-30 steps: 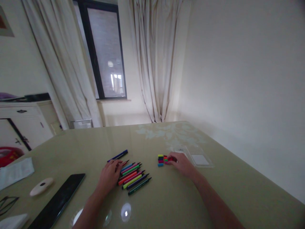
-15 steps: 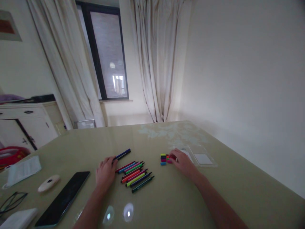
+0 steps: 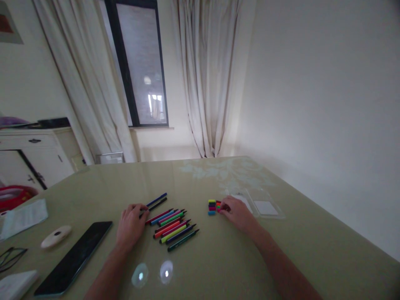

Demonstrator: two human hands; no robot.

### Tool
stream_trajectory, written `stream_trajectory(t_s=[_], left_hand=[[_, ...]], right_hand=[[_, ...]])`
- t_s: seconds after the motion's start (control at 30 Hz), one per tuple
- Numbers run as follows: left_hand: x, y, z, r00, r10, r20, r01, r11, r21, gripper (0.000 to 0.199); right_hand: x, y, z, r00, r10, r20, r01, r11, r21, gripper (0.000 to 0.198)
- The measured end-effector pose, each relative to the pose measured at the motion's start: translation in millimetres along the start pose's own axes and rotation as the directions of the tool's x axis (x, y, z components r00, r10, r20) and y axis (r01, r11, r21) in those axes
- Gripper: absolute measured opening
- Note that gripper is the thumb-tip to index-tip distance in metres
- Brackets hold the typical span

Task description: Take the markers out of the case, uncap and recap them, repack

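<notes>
My left hand [image 3: 133, 225] is closed on the rear of a black marker [image 3: 158, 204], its fingertips against the table. Just beyond that marker lies a blue marker [image 3: 156, 200]. To the right of the hand, several uncapped markers [image 3: 178, 230] in red, green, yellow, blue and other colours lie side by side, tips pointing up and right. My right hand [image 3: 239, 213] pinches at the right side of a small group of colourful marker caps [image 3: 212, 207]. Its fingers partly cover the red and pink caps there.
A clear plastic case [image 3: 265, 208] lies open behind my right hand. On the left are a black phone [image 3: 75, 258], a white oval object [image 3: 56, 236], a face mask [image 3: 26, 218], dark glasses [image 3: 11, 257] and a white box [image 3: 18, 283]. A wall borders the table's right side.
The black marker and the blue marker now show apart, where they looked joined before. My right hand stays at the caps. The view has shifted slightly.
</notes>
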State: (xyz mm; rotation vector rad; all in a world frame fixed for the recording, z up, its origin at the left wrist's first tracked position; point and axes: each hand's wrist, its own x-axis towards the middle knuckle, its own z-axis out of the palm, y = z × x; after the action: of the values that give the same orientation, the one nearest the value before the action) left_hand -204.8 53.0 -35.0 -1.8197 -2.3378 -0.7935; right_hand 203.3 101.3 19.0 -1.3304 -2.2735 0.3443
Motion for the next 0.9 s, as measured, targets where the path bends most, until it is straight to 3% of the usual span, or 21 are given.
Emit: stream_trajectory(t_s=[0.2,0.33,0.47,0.6,0.7,0.77,0.9], left_hand=[[-1,-1,1,0.999,-0.043,-0.008,0.043,0.999,0.0,0.056],[-1,-8,2,0.999,-0.033,0.002,0.033,0.999,-0.007,0.052],[0,-6,-6,0.997,-0.04,-0.063,0.035,0.996,-0.084,0.048],[-12,33,-14,0.996,-0.083,-0.023,0.067,0.913,-0.402,0.043],[-31,76,-15,0.996,0.061,0.06,-0.017,0.827,-0.562,0.039],[-43,98,-15,0.983,0.168,0.079,-0.086,0.79,-0.607,0.035],[-54,114,-17,0.965,0.26,0.023,-0.197,0.784,-0.588,0.036]], right_hand=[[-1,-9,2,0.999,0.028,0.031,-0.026,0.998,-0.055,0.006],[-2,-12,6,0.996,0.046,0.077,-0.041,0.997,-0.069,0.006],[-3,-15,6,0.988,0.104,0.116,-0.083,0.982,-0.172,0.007],[-4,-25,3,0.99,0.117,0.083,-0.093,0.965,-0.247,0.007],[-7,-39,6,0.999,-0.011,-0.043,0.006,0.994,-0.113,0.022],[-10,-49,14,0.986,-0.146,-0.078,0.145,0.989,-0.028,0.032],[-15,-62,31,0.958,-0.281,-0.061,0.28,0.96,-0.017,0.021]])
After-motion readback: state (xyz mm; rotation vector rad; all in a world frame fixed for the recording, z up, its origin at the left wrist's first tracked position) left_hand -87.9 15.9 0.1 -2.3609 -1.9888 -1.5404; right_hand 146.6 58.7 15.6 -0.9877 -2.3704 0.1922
